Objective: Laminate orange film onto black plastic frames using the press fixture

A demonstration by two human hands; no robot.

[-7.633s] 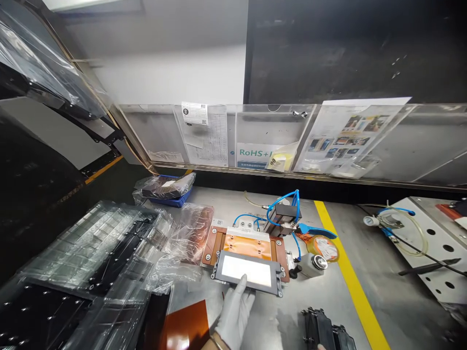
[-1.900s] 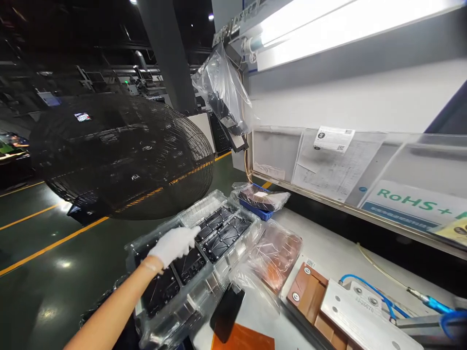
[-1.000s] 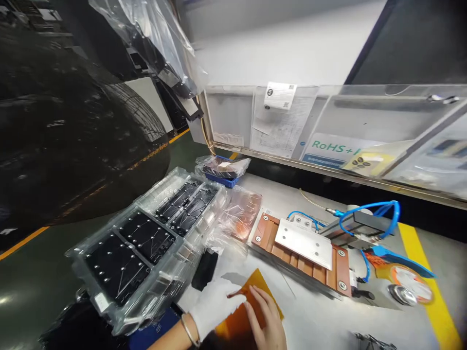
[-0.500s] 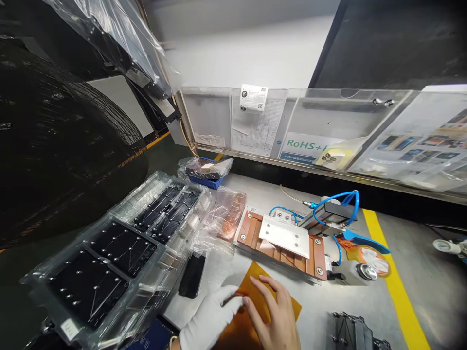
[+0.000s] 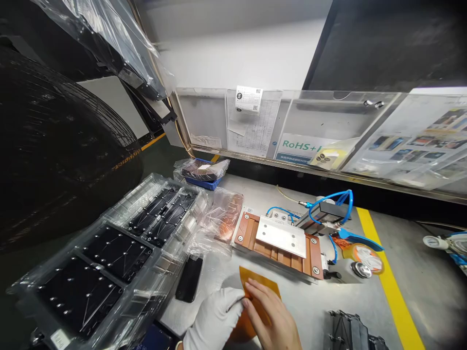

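My left hand [image 5: 213, 321] wears a white glove and pinches the near edge of an amber film sheet [image 5: 255, 282] low in the view. My bare right hand [image 5: 272, 318] lies on the same sheet with its fingers pressed against it, touching the gloved fingertips. The sheet is lifted a little off the grey bench [image 5: 412, 287]. Just beyond it sits a copper-coloured fixture [image 5: 314, 253] with a bare silver plate [image 5: 280, 236] on top.
Clear plastic trays of black parts [image 5: 116, 250] fill the left. A black phone [image 5: 188, 278] lies beside them. Blue hoses [image 5: 328, 199], a tape roll [image 5: 365, 255], a yellow line [image 5: 386, 282] and a black stack [image 5: 350, 333] are to the right. A document rack [image 5: 292, 131] runs behind.
My left hand came back from the trays to the amber sheet, where my right hand joined it. Over the last half second the sheet was drawn toward me and partly raised.
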